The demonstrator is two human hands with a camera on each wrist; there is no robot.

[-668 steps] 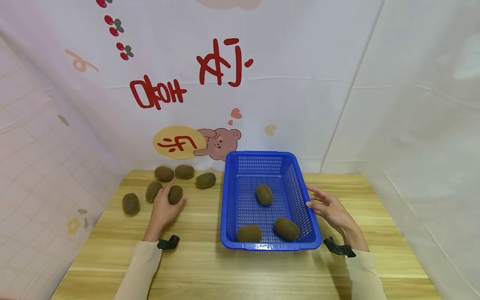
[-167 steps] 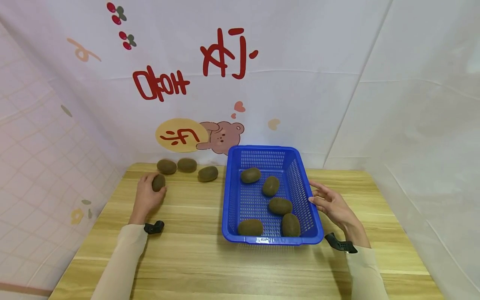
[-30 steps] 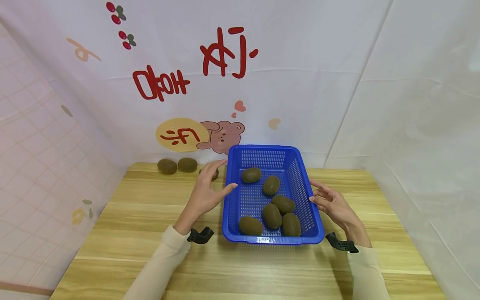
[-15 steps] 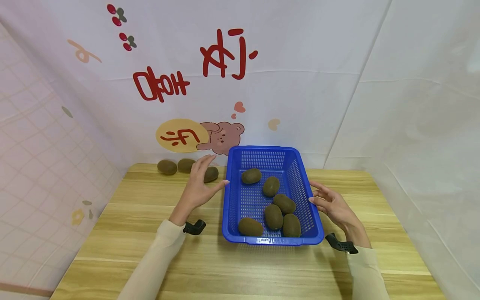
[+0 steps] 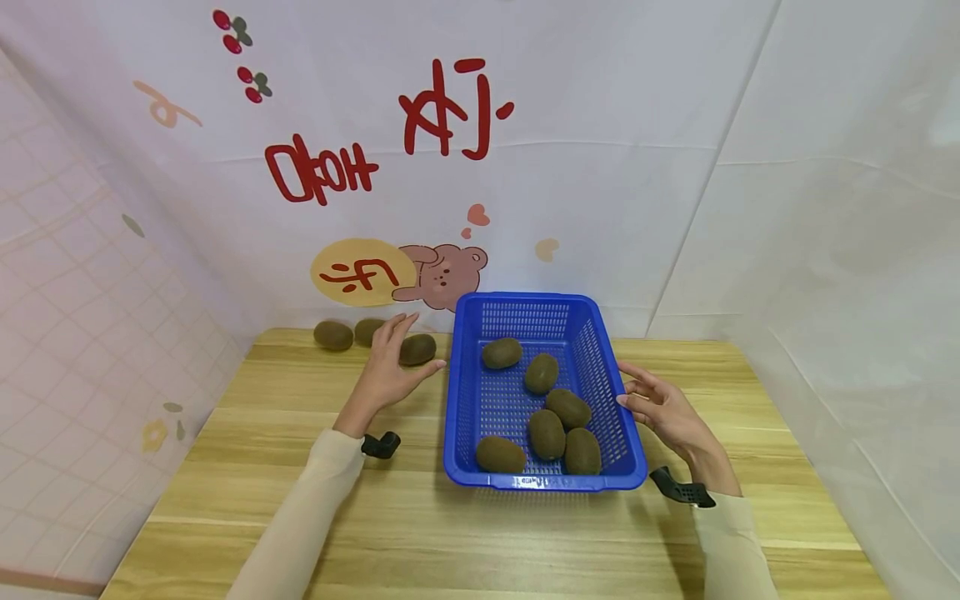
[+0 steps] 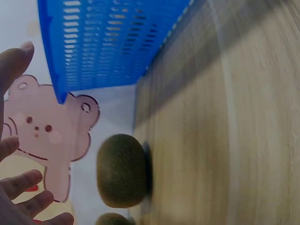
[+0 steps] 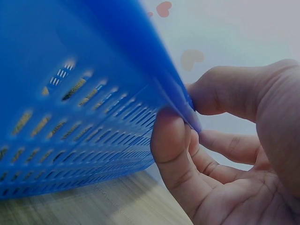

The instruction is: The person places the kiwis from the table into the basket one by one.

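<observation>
Fingers spread, my left hand (image 5: pixel 385 372) hovers over the table beside a brown kiwi (image 5: pixel 417 350) and holds nothing. The left wrist view shows that kiwi (image 6: pixel 122 171) standing apart from the fingers and thumb. My right hand (image 5: pixel 670 419) pinches the right rim of a blue plastic basket (image 5: pixel 452 400); in the right wrist view the thumb and fingers lie on either side of the basket's rim (image 7: pixel 176 93). Several kiwis lie inside the basket, one of them a kiwi (image 5: pixel 501 454) at the near left corner.
Two more kiwis, a left one (image 5: pixel 333 336) and a partly covered one (image 5: pixel 367 332), lie along the back edge of the wooden table (image 5: pixel 420 542). A printed white cloth (image 5: pixel 585 200) hangs directly behind the table and along both sides.
Over the last second my left hand has drawn left from the basket to the nearest kiwi. Since the oldest frame, more kiwis have come into the basket. The right hand keeps its place.
</observation>
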